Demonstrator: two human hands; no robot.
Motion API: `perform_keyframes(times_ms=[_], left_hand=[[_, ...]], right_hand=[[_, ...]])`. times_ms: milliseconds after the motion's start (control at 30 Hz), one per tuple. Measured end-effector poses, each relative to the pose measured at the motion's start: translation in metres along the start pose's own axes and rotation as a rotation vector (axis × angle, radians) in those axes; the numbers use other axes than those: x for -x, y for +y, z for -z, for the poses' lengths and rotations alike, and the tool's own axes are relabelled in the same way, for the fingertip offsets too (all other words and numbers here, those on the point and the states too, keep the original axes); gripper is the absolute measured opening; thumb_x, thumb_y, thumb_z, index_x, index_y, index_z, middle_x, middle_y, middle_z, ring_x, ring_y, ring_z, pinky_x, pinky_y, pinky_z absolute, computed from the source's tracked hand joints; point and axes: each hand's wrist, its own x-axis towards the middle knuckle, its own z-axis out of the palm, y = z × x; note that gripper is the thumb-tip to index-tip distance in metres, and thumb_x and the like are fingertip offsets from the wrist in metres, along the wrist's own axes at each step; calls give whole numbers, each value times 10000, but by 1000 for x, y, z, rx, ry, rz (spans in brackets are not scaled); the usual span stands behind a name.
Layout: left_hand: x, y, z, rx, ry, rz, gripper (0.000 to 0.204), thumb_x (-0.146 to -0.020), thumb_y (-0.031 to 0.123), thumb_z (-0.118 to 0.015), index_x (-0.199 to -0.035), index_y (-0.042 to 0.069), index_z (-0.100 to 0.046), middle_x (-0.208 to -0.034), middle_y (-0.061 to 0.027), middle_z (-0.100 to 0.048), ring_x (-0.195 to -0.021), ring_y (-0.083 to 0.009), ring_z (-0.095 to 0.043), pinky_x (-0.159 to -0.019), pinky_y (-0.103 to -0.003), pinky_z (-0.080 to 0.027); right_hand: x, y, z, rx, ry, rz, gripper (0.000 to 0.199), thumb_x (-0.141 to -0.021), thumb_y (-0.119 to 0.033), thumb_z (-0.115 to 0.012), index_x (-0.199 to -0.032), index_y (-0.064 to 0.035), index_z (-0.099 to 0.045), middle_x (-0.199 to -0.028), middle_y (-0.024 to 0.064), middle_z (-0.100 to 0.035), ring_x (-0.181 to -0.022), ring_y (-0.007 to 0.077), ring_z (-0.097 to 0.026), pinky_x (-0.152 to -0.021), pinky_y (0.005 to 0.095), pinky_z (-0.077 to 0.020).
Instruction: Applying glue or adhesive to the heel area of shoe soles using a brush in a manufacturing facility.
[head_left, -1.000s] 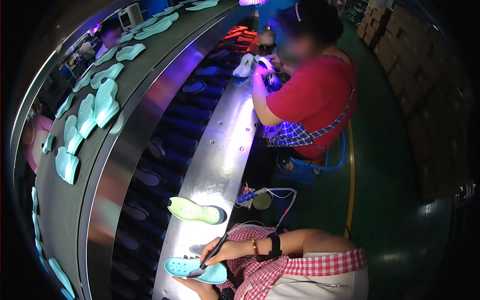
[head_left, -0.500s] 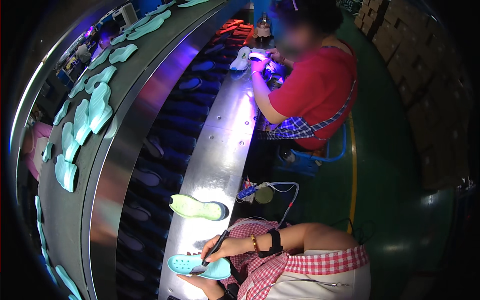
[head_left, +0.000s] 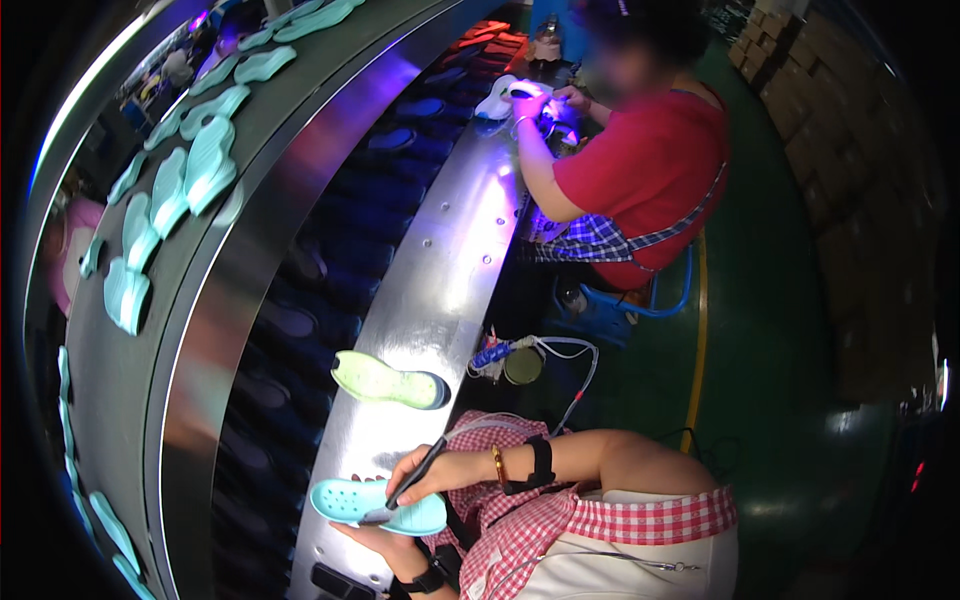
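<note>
A light turquoise shoe sole (head_left: 425,515), dotted with small holes at one end, lies across my left hand (head_left: 372,540), which grips it from below with fingertips showing over its far edge. My right hand (head_left: 420,478) is closed around a black-handled brush (head_left: 428,462), whose flat tip (head_left: 376,516) touches the middle of the sole's upper face. A thin pale tube or cord seems to run from the handle's top. Beyond the sole, a pale yellow-green sole (head_left: 390,382) with a dark end lies on the metal ledge (head_left: 420,290).
Left of the ledge is a dark roller conveyor (head_left: 290,320) with soles; above it, a belt (head_left: 130,420) carries turquoise soles. A co-worker in red (head_left: 640,160) handles a shoe farther along. A round tin (head_left: 524,366) stands beside the ledge. Boxes (head_left: 830,180) are stacked right.
The brush tip has shifted slightly along the sole toward its plain end. Both hands and the sole sit a little farther left and higher in the picture, as the whole view has shifted.
</note>
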Motion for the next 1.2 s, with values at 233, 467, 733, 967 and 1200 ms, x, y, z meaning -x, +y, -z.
perform_keyframes(times_ms=[233, 467, 733, 967, 1200], left_hand=[[-9, 16, -10, 173, -383, 63, 657, -795, 618, -349, -1179, 94, -449, -1102, -86, -542, -971, -271, -538, -843, -432, -438], [1, 31, -27, 272, -479, 41, 866, -755, 726, -126, -1130, 11, -437, -1013, -188, -547, -974, -348, -507, -864, -452, -392], [10, 36, -13, 306, -241, -113, 810, -762, 722, -151, -1161, 73, -427, -1026, -160, -546, -959, -296, -524, -863, -417, -407], [8, 53, 6, 395, -370, -195, 832, -733, 746, -180, -1126, 76, -478, -1003, -163, -555, -941, -317, -523, -858, -488, -392], [21, 43, -22, 429, -450, -130, 870, -731, 751, -167, -1127, 25, -436, -940, -144, -556, -897, -302, -531, -865, -456, -392]], right_hand=[[-2, -52, -2, 43, 38, -126, 206, -756, -52, -617, -957, -6, -609, -933, 50, -606, -874, 98, -542, -801, 238, -434], [-24, -64, -5, 252, 20, -14, 186, -727, -39, -637, -901, 26, -629, -847, 89, -641, -767, 107, -589, -702, 219, -473], [-37, -53, -40, 800, -111, 418, 188, -694, -55, -648, -875, -9, -629, -754, 98, -624, -706, 173, -596, -648, 268, -471], [-16, -81, -31, 939, -531, 311, 156, -674, -79, -662, -821, -30, -645, -737, 91, -620, -706, 194, -591, -659, 290, -467], [-29, -79, -51, 819, -338, 396, 206, -674, -18, -671, -878, -4, -641, -819, 106, -627, -737, 154, -594, -687, 254, -460]])
